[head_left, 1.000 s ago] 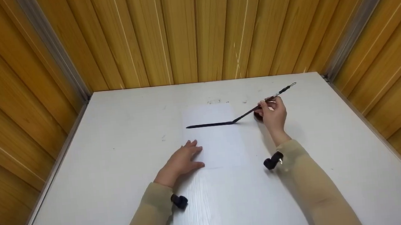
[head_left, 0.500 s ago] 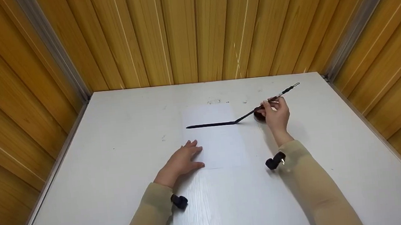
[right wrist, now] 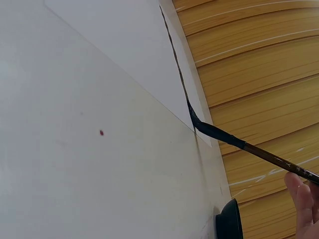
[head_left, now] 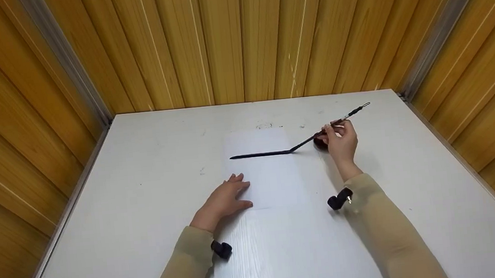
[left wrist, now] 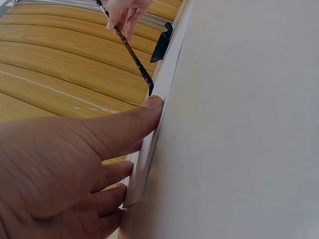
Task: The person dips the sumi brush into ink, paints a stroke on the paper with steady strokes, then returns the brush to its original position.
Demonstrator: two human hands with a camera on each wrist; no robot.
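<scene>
I see one long black line point(head_left: 260, 154) painted straight across the white paper point(head_left: 274, 182). It goes from the left side to the right edge, so I think this stroke is just about done. The paper below the line has no marks. The right hand point(head_left: 341, 141) pinches the brush point(head_left: 326, 128) with curled fingers, up near the far end of the stick. The brush leans, and its wet tip point(right wrist: 192, 118) touches the right edge of the paper, well away from the fingers. A small dark ink dish point(right wrist: 229, 219) sits on the desk point(head_left: 101, 225) just beside that hand. The left hand point(head_left: 224, 200) lies flat, fingers straight, pressing down the paper's left edge.
</scene>
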